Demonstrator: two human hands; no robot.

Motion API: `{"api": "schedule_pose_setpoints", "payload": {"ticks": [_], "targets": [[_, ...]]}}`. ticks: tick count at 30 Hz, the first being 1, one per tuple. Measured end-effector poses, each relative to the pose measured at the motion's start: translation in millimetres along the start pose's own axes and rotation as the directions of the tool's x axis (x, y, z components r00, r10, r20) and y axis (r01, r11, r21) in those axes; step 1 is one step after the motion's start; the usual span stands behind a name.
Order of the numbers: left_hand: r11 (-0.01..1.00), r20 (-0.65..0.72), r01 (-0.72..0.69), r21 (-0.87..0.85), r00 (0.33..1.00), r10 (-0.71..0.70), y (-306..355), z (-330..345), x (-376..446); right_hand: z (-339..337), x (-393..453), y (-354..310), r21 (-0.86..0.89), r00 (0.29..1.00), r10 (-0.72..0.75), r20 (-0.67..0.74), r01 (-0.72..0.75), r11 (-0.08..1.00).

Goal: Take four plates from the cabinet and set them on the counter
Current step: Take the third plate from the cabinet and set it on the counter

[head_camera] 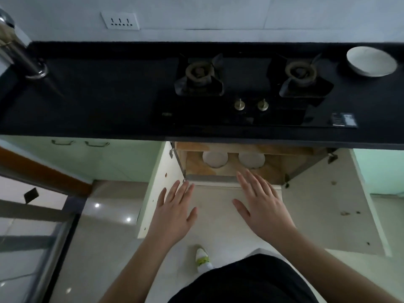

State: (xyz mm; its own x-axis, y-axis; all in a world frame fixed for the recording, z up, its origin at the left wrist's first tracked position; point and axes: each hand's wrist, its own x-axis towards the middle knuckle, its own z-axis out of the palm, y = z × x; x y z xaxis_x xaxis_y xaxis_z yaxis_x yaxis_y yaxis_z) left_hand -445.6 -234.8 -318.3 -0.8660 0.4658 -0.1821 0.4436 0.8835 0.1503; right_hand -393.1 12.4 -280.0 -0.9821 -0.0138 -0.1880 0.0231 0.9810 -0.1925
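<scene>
Under the black counter (109,95) the cabinet (271,169) stands with both doors swung open. Inside it I see two white plates side by side, a left plate (215,159) and a right plate (251,160), their far parts hidden by the counter edge. A white plate (371,61) lies on the counter at the far right. My left hand (175,211) and my right hand (262,204) hover in front of the cabinet opening, fingers straight and spread, holding nothing. The right fingertips reach just below the right plate.
A two-burner gas hob (247,84) with two brass knobs is set into the counter above the cabinet. The left door (159,182) and the right door (328,204) flank my hands. A tap (19,51) stands far left. My white shoe (203,259) is on the tiled floor.
</scene>
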Motion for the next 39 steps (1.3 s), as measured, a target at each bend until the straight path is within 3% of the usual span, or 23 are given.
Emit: {"api": "schedule_pose_setpoints", "payload": {"ticks": [13,20,29,39], "targets": [[0.985,0.078,-0.168,0.046,0.983,0.165,7,8,105,14,54,28,0.081,0.997,0.067,0.024,-0.069,0.994],[1.000,0.036,-0.016,0.004,0.999,0.016,15,12,150,28,99,69,0.083,0.997,0.040,0.074,-0.046,0.995],[0.994,0.096,-0.109,0.032,0.990,0.105,9,80,184,89,151,64,0.057,0.993,0.026,0.112,-0.033,0.998],[1.000,0.084,-0.023,0.008,0.996,0.023,-13,176,246,183,215,92,-0.007,0.992,0.087,0.097,-0.086,0.996]]}}
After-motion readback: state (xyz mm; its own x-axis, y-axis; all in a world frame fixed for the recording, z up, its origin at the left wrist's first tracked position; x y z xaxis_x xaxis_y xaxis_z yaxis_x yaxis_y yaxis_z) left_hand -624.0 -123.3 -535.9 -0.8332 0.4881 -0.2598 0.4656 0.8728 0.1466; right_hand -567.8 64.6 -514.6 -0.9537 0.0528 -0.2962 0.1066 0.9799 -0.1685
